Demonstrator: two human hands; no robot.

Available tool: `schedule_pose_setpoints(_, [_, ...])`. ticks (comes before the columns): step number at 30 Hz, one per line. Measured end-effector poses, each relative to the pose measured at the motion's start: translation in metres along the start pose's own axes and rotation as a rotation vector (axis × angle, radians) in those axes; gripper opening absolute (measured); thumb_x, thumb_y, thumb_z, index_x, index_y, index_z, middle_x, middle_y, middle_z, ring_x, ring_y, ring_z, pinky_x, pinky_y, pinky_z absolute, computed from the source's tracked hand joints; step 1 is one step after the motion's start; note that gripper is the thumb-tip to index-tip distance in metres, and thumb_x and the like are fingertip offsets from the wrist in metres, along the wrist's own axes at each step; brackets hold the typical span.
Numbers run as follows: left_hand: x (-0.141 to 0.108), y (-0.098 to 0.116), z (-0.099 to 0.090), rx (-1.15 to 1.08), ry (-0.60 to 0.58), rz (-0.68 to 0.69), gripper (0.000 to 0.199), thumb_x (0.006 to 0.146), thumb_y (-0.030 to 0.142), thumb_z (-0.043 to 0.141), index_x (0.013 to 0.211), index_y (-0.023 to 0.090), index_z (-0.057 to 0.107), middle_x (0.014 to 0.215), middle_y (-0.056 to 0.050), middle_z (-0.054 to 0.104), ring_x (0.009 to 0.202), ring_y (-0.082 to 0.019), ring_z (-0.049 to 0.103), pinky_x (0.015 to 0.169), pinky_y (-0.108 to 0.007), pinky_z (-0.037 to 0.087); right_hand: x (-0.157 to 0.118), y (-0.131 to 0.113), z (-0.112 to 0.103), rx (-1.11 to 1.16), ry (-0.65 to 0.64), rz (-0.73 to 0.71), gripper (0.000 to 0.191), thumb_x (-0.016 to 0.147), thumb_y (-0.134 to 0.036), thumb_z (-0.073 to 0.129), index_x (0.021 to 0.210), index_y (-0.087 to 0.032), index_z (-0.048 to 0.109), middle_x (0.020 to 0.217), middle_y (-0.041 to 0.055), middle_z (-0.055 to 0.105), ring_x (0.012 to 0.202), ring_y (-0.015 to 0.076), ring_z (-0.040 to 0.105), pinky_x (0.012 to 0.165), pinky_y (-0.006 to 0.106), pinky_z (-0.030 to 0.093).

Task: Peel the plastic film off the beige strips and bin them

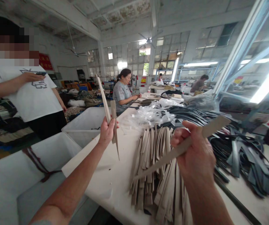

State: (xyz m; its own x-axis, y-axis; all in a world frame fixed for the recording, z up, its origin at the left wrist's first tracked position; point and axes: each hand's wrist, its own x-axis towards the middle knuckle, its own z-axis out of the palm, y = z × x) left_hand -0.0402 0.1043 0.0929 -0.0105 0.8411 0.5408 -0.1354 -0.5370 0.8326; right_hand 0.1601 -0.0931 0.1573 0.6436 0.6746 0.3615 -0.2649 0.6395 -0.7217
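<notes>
The left hand (108, 130) is rising above the white table (104, 175), fingers pinching; the right hand (196, 150) is curling.

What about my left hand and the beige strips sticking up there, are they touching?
Touching: the head view shows the left hand holding the beige strips, with its fingers closed around them.

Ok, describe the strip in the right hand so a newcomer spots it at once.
Start at the white worktable and find its heap of beige strips. Above that, the right hand grips a beige strip, broad end toward the upper right, narrow end toward the lower left. It slants in the air, unlike the heaped strips and the steeper ones in the left hand.
</notes>
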Motion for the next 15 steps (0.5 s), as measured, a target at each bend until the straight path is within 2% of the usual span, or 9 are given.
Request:
schedule_pose_setpoints(3, [-0.005, 0.008, -0.003, -0.036, -0.002, 0.039, 0.04, 0.081, 0.053, 0.062, 0.103, 0.021, 0.051, 0.076, 0.002, 0.064, 0.058, -0.011, 0.06, 0.058, -0.022, 0.05, 0.018, 0.034, 0.045, -0.064, -0.066, -0.074, 0.037, 0.086, -0.055, 0.059, 0.095, -0.02, 0.061, 0.072, -0.0002, 0.067, 0.056, 0.0122, 0.062, 0.053, 0.022, 0.048])
schedule_pose_setpoints(6, [-0.026, -0.012, -0.007, 0.007, -0.038, -0.039, 0.034, 0.084, 0.048, 0.06, 0.103, 0.021, 0.052, 0.078, 0.001, 0.064, 0.061, -0.012, 0.061, 0.06, -0.024, 0.051, 0.015, 0.097, 0.064, -0.182, -0.156, 0.034, 0.048, 0.085, -0.064, 0.051, 0.105, -0.02, 0.06, 0.089, 0.0051, 0.072, 0.071, 0.0162, 0.068, 0.066, 0.028, 0.053])
schedule_pose_setpoints(8, [-0.051, -0.033, -0.011, 0.057, -0.077, -0.136, 0.029, 0.084, 0.044, 0.059, 0.101, 0.02, 0.054, 0.078, 0.0, 0.065, 0.063, -0.013, 0.061, 0.061, -0.025, 0.05, 0.0, 0.138, 0.065, -0.246, -0.213, 0.124, 0.053, 0.083, -0.065, 0.053, 0.105, -0.018, 0.063, 0.096, 0.0089, 0.073, 0.078, 0.0196, 0.069, 0.072, 0.033, 0.055])
schedule_pose_setpoints(10, [-0.08, -0.054, -0.016, 0.092, -0.117, -0.239, 0.026, 0.083, 0.04, 0.059, 0.098, 0.019, 0.055, 0.08, -0.002, 0.065, 0.065, -0.014, 0.061, 0.061, -0.026, 0.051, -0.021, 0.167, 0.058, -0.296, -0.268, 0.219, 0.052, 0.079, -0.065, 0.059, 0.094, -0.016, 0.068, 0.087, 0.0092, 0.074, 0.075, 0.0234, 0.069, 0.068, 0.035, 0.055])
schedule_pose_setpoints(12, [-0.105, -0.074, -0.019, 0.07, -0.133, -0.313, 0.024, 0.083, 0.036, 0.055, 0.1, 0.02, 0.055, 0.083, -0.004, 0.066, 0.067, -0.015, 0.061, 0.06, -0.027, 0.051, -0.037, 0.185, 0.047, -0.339, -0.31, 0.299, 0.05, 0.076, -0.064, 0.062, 0.085, -0.016, 0.07, 0.076, 0.0081, 0.073, 0.076, 0.0279, 0.069, 0.067, 0.038, 0.054])
schedule_pose_setpoints(13, [-0.113, -0.083, -0.019, 0.082, -0.144, -0.356, 0.023, 0.081, 0.036, 0.056, 0.097, 0.02, 0.056, 0.078, -0.003, 0.065, 0.062, -0.015, 0.059, 0.057, -0.027, 0.05, -0.039, 0.191, 0.041, -0.379, -0.306, 0.332, 0.051, 0.075, -0.064, 0.063, 0.087, -0.016, 0.071, 0.077, 0.0083, 0.074, 0.083, 0.0304, 0.068, 0.071, 0.039, 0.054])
schedule_pose_setpoints(14, [-0.117, -0.092, -0.02, 0.086, -0.155, -0.402, 0.022, 0.079, 0.037, 0.058, 0.094, 0.021, 0.057, 0.075, -0.003, 0.065, 0.059, -0.015, 0.059, 0.055, -0.027, 0.05, -0.037, 0.197, 0.035, -0.523, -0.236, 0.353, 0.054, 0.071, -0.068, 0.063, 0.087, -0.017, 0.073, 0.079, 0.0074, 0.075, 0.089, 0.032, 0.068, 0.073, 0.039, 0.053])
schedule_pose_setpoints(15, [-0.117, -0.099, -0.02, 0.073, -0.165, -0.433, 0.024, 0.077, 0.038, 0.059, 0.094, 0.021, 0.058, 0.075, -0.004, 0.065, 0.058, -0.016, 0.059, 0.054, -0.028, 0.05, -0.032, 0.203, 0.03, -0.626, -0.23, 0.362, 0.058, 0.071, -0.069, 0.063, 0.095, -0.017, 0.074, 0.089, 0.0083, 0.076, 0.1, 0.034, 0.065, 0.078, 0.039, 0.053])
